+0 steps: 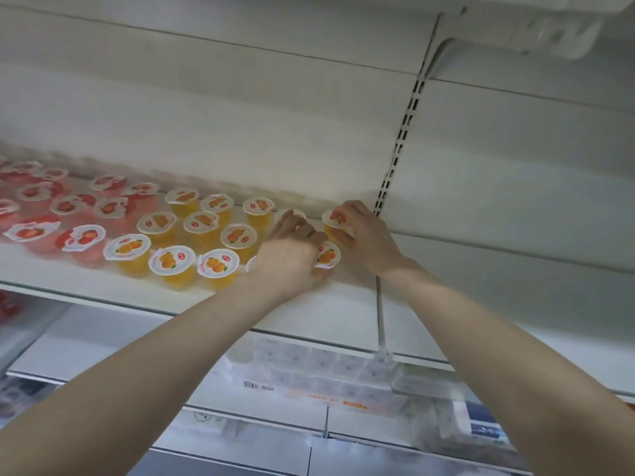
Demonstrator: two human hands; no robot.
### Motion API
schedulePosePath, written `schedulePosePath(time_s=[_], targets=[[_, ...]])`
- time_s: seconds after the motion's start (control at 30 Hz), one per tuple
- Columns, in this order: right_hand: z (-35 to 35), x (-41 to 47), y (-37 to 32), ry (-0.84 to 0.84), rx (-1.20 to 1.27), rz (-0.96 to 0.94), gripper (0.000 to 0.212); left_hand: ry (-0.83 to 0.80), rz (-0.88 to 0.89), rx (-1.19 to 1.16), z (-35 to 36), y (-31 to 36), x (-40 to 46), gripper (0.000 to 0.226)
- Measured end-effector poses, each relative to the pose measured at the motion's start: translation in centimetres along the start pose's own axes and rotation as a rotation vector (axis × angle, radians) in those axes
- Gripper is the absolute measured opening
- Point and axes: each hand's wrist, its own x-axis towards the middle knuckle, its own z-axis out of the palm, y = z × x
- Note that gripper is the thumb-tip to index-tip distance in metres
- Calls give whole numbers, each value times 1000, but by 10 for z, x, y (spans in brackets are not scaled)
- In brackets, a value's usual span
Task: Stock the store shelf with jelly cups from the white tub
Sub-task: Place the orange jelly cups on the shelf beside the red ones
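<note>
Placing step: right hand (364, 235) pinches far orange jelly cup (335, 223); left hand (292, 252) fingers curled over near cup (328, 254). Next: release, align w/ rows.

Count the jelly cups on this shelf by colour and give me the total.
Orange jelly cups: 13, two of them partly hidden under the left hand
Red jelly cups: about 11; the lids at the left edge are blurred and cut off
Total: about 24
</note>
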Motion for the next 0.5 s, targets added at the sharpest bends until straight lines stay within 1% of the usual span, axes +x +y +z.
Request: schedulePosePath(time_s=[0.33, 0.5], targets=[[-8, -7, 3, -90, -121, -36, 31, -1, -36, 59, 3, 2, 3, 54], [-19, -14, 0, -162, -273, -43, 41, -25, -21, 72, 0, 3, 3, 53]])
